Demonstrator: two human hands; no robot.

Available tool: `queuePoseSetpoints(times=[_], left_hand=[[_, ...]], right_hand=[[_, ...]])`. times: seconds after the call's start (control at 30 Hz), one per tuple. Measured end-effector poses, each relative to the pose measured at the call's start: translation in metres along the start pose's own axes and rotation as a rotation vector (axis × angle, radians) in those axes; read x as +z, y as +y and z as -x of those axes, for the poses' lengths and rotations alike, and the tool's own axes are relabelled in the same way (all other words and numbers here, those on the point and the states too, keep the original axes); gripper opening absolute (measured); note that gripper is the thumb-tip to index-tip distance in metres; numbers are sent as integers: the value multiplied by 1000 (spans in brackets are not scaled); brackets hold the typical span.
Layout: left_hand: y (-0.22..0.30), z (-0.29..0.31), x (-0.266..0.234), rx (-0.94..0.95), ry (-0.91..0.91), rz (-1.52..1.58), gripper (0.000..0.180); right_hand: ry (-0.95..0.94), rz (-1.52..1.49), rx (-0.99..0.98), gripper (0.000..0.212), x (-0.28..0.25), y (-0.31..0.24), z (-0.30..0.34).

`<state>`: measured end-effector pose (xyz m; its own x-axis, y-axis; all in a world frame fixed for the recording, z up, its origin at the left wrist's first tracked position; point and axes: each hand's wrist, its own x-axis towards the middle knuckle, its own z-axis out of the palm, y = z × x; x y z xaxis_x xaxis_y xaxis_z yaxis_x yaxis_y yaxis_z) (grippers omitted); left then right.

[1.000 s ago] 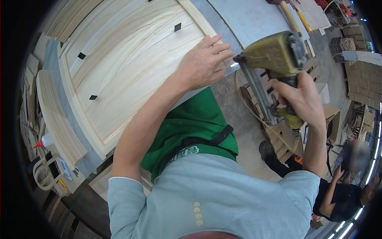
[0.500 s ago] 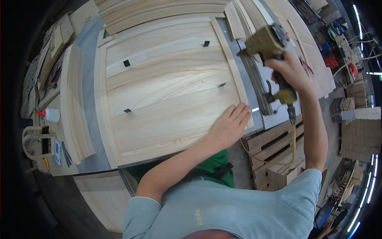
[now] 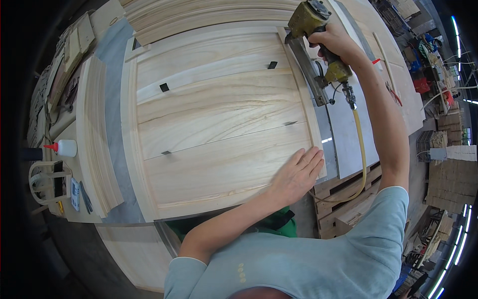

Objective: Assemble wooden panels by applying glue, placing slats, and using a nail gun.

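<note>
A pale wooden panel [image 3: 219,134] with a raised frame of strips lies on the bench before me; several small black pieces [image 3: 164,87] sit along its board seams. My left hand [image 3: 298,173] rests flat near the panel's near right corner, fingers stretched over the right frame strip [image 3: 304,99]. In my right hand [image 3: 338,44] is an olive pneumatic nail gun [image 3: 307,22], gripped round its handle. Its nose is at the far right corner of the frame; whether it touches the wood I cannot tell. A yellow air hose [image 3: 360,149] hangs from the handle's end.
Stacked wood strips lie beyond the panel [image 3: 209,17] and at its left [image 3: 94,139]. A white glue bottle with a red tip [image 3: 65,147] stands far left. Red-handled pliers [image 3: 396,97] lie on boards at the right, above a wooden pallet [image 3: 331,204].
My right hand has carried the nail gun away from me and leftward, from beside the panel to its far right corner. My left hand stays flat on the near right corner.
</note>
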<state>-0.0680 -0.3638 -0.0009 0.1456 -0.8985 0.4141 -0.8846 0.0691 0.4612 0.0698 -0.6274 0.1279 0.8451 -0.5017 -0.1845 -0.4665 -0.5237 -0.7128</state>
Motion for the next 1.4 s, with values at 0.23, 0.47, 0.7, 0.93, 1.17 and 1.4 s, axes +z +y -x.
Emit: queuePoseSetpoints(times=[0.23, 0.47, 0.7, 0.93, 1.17, 1.4], left_hand=[[-1, 0, 1, -4, 4, 14, 58], [3, 3, 5, 3, 11, 16, 57], [3, 2, 3, 31, 44, -4, 55], [7, 1, -2, 49, 62, 22, 53], [8, 2, -2, 64, 67, 54, 49], [6, 1, 1, 92, 92, 70, 44]], right_hand=[[26, 38, -31, 23, -1, 5, 18], [18, 63, -7, 23, -1, 7, 52], [13, 64, 63, 26, -4, 9, 105], [52, 53, 39, 26, -2, 23, 137], [35, 21, 59, 26, 1, 33, 167], [51, 22, 124, 26, 2, 33, 200]])
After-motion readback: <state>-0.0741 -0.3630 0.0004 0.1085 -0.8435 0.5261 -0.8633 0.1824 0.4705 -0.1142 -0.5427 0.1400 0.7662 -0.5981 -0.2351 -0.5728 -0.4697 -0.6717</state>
